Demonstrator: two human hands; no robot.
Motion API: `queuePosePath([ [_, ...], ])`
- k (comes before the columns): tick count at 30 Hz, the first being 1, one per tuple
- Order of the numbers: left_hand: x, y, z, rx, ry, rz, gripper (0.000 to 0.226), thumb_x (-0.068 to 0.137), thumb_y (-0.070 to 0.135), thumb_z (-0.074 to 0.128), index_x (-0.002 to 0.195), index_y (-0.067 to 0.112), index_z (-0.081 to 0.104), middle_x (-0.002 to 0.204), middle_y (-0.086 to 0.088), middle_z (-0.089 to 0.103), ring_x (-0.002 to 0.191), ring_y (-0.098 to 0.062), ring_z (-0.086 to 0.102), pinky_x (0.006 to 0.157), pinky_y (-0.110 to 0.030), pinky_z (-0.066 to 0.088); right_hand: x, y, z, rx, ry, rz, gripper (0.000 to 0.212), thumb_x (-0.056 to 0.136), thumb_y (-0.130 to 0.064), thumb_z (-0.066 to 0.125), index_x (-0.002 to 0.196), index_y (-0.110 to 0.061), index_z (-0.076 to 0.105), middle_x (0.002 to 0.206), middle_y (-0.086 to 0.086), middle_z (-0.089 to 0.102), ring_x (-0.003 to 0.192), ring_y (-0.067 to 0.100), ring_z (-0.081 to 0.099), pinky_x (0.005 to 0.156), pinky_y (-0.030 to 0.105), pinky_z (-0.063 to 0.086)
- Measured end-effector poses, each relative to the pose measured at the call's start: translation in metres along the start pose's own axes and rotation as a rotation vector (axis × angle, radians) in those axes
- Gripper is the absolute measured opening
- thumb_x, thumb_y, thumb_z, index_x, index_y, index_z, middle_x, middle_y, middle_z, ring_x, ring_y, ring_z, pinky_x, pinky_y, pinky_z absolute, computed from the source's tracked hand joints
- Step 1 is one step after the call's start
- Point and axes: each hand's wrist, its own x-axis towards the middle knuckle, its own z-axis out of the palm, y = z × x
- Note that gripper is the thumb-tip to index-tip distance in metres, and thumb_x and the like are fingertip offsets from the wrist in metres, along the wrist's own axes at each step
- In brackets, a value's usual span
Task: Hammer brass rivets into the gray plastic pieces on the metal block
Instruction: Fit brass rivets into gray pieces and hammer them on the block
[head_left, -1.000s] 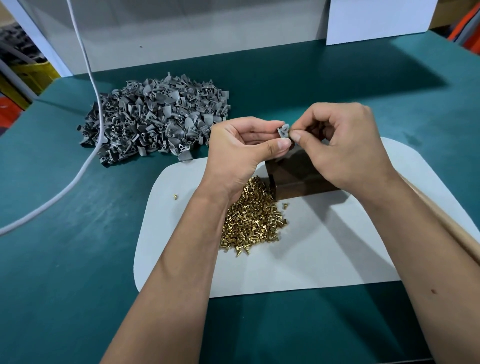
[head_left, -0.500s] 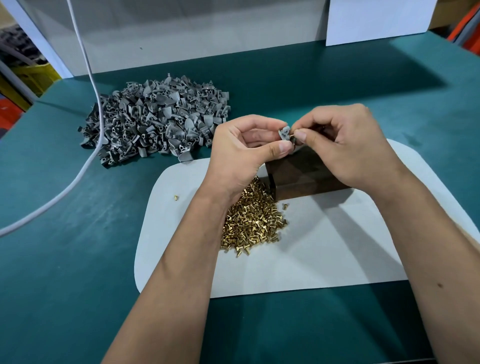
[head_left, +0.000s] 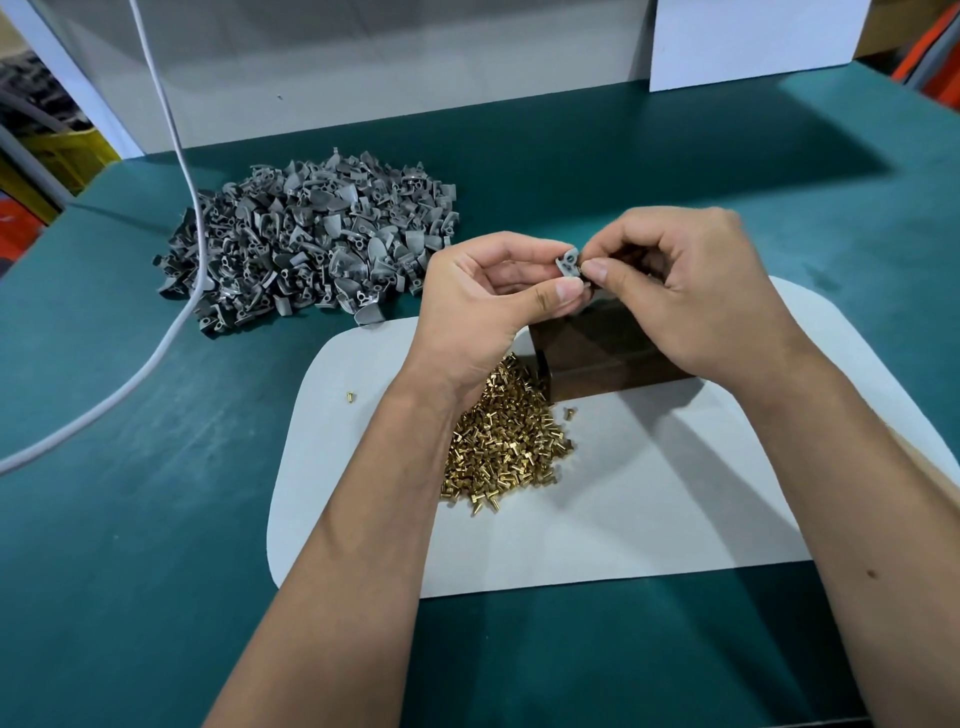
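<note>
Two hands are seen in the head view, raised together just above the metal block (head_left: 608, 358), which stands on the white mat (head_left: 649, 493). One gray plastic piece (head_left: 568, 262) is pinched by the left hand (head_left: 488, 306) between thumb and forefinger, its holed face turned up and toward the right hand (head_left: 691, 291). The right thumb and forefinger are closed against the piece's right edge, apparently on a small rivet, though that rivet is too hidden to be confirmed. The piece thus lies directly between the two sets of fingertips, with the block below and slightly to the right. The brass rivets (head_left: 506, 441) are heaped just beside the block, under the left wrist, and the spare gray pieces (head_left: 306, 239) are piled well apart at the far left. No hammer is visible.
</note>
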Motion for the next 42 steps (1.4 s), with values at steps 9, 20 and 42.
queuePosePath([
  [9, -0.001, 0.002, 0.002, 0.015, 0.037, -0.010, 0.026, 0.075, -0.018, 0.076, 0.095, -0.002, 0.073, 0.085, -0.016, 0.077, 0.077, -0.026, 0.075, 0.078, -0.035, 0.064, -0.002, -0.002, 0.004, -0.047, 0.032, -0.028, 0.007, 0.091, -0.012, 0.069, 0.087, -0.011, 0.075, 0.078, -0.014, 0.065, 0.074, -0.004, 0.058, 0.071, 0.011, 0.041],
  [20, 0.000, -0.007, 0.018, 0.704, 0.050, 0.151, 0.010, 0.084, 0.008, 0.077, 0.081, 0.017, 0.074, 0.094, 0.005, 0.078, 0.104, -0.002, 0.068, 0.101, -0.030, 0.052, 0.003, 0.011, -0.026, -0.165, -0.141, 0.101, 0.006, 0.090, -0.015, 0.074, 0.089, -0.017, 0.080, 0.078, -0.010, 0.072, 0.074, 0.008, 0.064, 0.071, 0.017, 0.046],
  [42, -0.002, -0.005, 0.020, 0.678, 0.050, 0.027, 0.009, 0.080, 0.007, 0.084, 0.075, 0.011, 0.077, 0.107, 0.000, 0.077, 0.106, 0.010, 0.065, 0.096, -0.017, 0.051, -0.008, 0.041, -0.058, -0.442, -0.038, 0.745, 0.037, 0.104, -0.028, 0.052, 0.076, -0.004, 0.053, 0.064, 0.010, 0.044, 0.068, 0.037, 0.044, 0.053, 0.035, 0.028],
])
